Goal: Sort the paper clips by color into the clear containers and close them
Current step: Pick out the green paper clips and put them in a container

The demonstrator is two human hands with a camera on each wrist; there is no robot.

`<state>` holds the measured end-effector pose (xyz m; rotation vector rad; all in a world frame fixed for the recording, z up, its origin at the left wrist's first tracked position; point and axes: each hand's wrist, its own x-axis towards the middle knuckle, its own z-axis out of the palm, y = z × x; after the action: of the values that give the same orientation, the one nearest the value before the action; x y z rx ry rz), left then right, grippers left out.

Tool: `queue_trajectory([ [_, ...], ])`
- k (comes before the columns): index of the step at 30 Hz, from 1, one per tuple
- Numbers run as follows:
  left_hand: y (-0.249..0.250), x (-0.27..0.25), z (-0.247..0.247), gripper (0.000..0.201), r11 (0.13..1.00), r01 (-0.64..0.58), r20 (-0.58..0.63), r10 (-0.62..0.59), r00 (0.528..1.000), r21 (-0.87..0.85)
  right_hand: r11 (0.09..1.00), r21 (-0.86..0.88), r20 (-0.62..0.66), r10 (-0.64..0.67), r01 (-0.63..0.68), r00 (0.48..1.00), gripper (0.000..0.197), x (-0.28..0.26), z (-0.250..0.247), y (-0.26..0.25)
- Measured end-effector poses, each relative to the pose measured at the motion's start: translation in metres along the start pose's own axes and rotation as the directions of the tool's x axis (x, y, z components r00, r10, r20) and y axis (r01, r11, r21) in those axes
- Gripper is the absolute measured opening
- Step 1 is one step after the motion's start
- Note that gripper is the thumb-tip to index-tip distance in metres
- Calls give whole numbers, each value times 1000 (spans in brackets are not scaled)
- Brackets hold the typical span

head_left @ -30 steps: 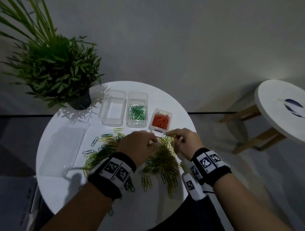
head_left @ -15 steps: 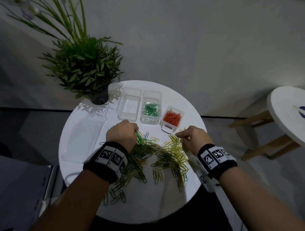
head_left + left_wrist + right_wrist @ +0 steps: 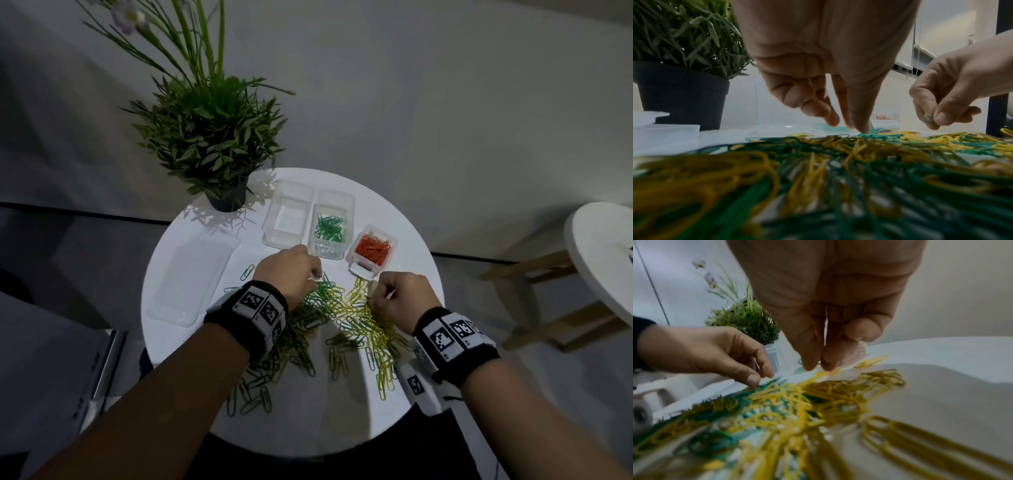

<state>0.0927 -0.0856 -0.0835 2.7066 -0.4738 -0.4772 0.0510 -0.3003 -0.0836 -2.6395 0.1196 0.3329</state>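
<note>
containers: three clear containers at the far side of the round table [image 3: 394, 404], all lids off. empty container [image 3: 289, 219] leftmost; green-clip container [image 3: 330, 224] just beside it, sides touching; orange-clip container [image 3: 371, 251] to the right, a small gap from the green one.
container axes: the two left ones run long axis away from the person; orange one is tilted, near end turned toward the right hand.
lid: one clear lid [image 3: 191, 277] lying flat on the left part of the table, apart from the containers.
loose clips: mixed pile [image 3: 346, 322] of green and yellow clips, too many to count, spread mid-table between the hands and on toward the near edge; no common direction. Orange clips only in their box.
left hand: left hand [image 3: 289, 274] knuckles up over the far left edge of the pile, just in front of the green-clip container; thumb and forefinger tips brought together down onto a green clip [image 3: 872, 131] at the pile edge, other fingers curled.
right hand: right hand [image 3: 399, 298] just in front of the orange-clip container, raised off the pile; thumb and forefinger pinched on a small green clip [image 3: 927, 118].
surface: white round tabletop, dim light, hard shadows.
room: plain grey-white wall behind; one potted plant [image 3: 212, 137] in a black pot at the far left of the table; one white stool [image 3: 603, 260] with wooden legs off to the right.
</note>
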Motion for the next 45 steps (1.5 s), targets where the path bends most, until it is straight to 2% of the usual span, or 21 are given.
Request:
queue_trajectory([
  [4,6,6,1,26,994,-75,67,70,995,76,971,238,1,24,-23,1000,30,-9,-2,-3],
  [8,11,9,0,11,991,-91,15,90,996,101,941,330,57,64,-79,996,35,-9,5,-7],
  [11,4,6,-2,9,997,-40,-26,38,999,-63,915,381,95,99,-128,991,35,-6,11,-17],
  [13,-4,3,-5,7,959,32,-42,-46,998,-282,917,379,107,89,-124,990,30,-2,14,-28],
  [15,-11,-3,-9,9,877,91,-33,-121,992,-472,953,296,115,40,-72,993,22,4,18,-41],
  [17,-19,-10,-11,10,790,127,16,-147,989,-599,996,84,85,4,-11,996,12,8,19,-56],
  [18,-23,-13,-11,12,741,138,37,-150,988,-657,1000,-25,70,-12,14,997,14,10,18,-63],
  [20,-29,-20,-9,13,643,137,52,-150,987,-754,976,-207,86,-46,63,995,38,14,17,-74],
  [22,-31,-26,-9,9,538,167,79,-183,980,-826,947,-308,117,-52,86,992,52,19,17,-81],
  [25,-31,-30,-14,18,383,247,157,-251,955,-890,921,-381,142,-22,75,990,42,26,18,-86],
  [26,-30,-30,-17,19,367,268,179,-260,949,-891,917,-395,145,-3,61,989,38,27,19,-87],
  [27,-31,-29,-19,18,403,282,180,-271,945,-871,917,-397,140,12,45,990,34,28,19,-88],
  [28,-31,-28,-20,19,487,280,152,-286,946,-827,918,-396,129,21,32,991,30,28,20,-89],
  [30,-31,-25,-17,19,683,231,15,-307,952,-693,917,-398,102,16,26,995,22,28,20,-91],
  [31,-29,-24,-17,17,750,210,-43,-302,952,-628,918,-395,95,9,30,995,20,28,21,-91],
  [33,-21,-20,-16,10,823,189,-76,-270,960,-536,930,-367,86,-2,34,996,17,28,23,-89],
  [35,-15,-14,-16,11,896,184,-64,-228,972,-404,958,-288,70,7,13,998,12,26,24,-84],
  [39,-11,-1,-17,23,975,123,-81,-140,987,-187,991,94,68,92,-98,993,13,19,21,-64],
  [42,-11,5,-18,23,994,106,-39,-107,993,-43,887,420,115,160,-194,980,21,10,14,-53],
  [44,-12,7,-19,17,995,88,-16,-88,996,45,739,628,180,167,-244,969,31,6,10,-48],
  [45,-13,7,-18,15,994,83,-8,-82,997,72,631,723,230,164,-281,959,33,4,10,-47],
])
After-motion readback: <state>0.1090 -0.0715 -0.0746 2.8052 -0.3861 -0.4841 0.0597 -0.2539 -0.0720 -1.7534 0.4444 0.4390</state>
